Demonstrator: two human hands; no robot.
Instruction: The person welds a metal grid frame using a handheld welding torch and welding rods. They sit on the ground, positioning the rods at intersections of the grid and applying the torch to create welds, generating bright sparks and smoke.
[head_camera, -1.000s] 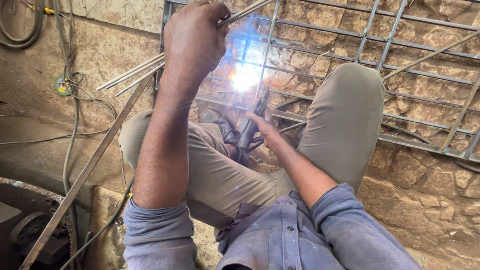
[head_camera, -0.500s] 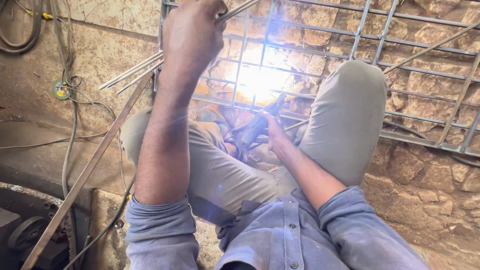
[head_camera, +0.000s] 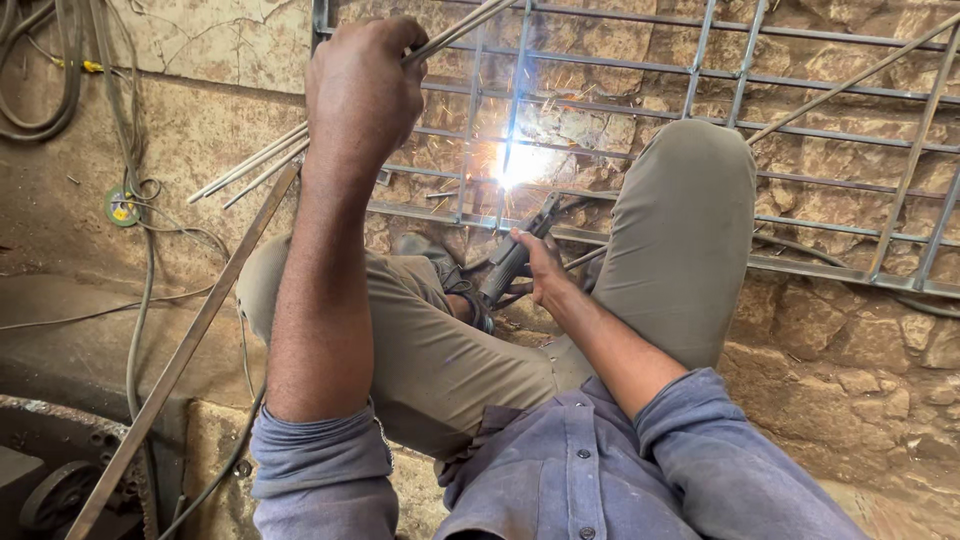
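Left hand (head_camera: 362, 95) fisted around a bundle of thin welding rods (head_camera: 262, 160), raised. Right hand (head_camera: 545, 268) grips electrode holder (head_camera: 512, 258), arc sparking on the steel grille (head_camera: 700, 70) just beyond it, between the knees.

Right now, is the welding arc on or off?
On. A bright white flare with sparks sits at the tip of the electrode holder gripped in the right hand, against the metal grille.
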